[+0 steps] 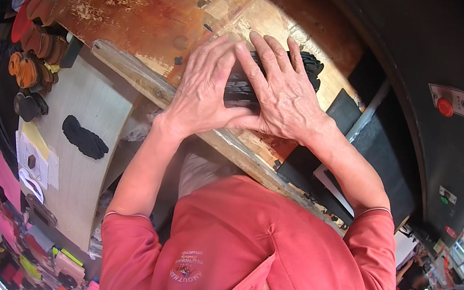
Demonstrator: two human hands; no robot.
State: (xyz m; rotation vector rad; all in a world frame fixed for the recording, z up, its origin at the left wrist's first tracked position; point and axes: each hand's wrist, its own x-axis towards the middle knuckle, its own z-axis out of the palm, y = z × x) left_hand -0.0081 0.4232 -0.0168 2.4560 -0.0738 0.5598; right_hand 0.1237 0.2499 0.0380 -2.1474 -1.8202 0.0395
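Observation:
Both hands rest over a pile of thin black pieces [242, 86] on a worn wooden tabletop [160, 20]. The exact kind of pieces cannot be made out. My left hand [202, 83] lies along the pile's left side, fingers stretched out and fairly close together. My right hand [286, 93] spreads its fingers across the pile's right part. The thumbs meet at the near side, framing a gap in which the black layers show. Ragged dark edges stick out past the right fingers. Under the palms, the pile is hidden.
A dark machine body with a red button [444, 106] and a green button [444, 199] stands at the right. A pale side board [75, 193] at the left carries a black bundle [84, 137], papers [35, 157] and stacked brown sole-shaped pieces [38, 38]. A wooden rail [129, 69] edges the tabletop.

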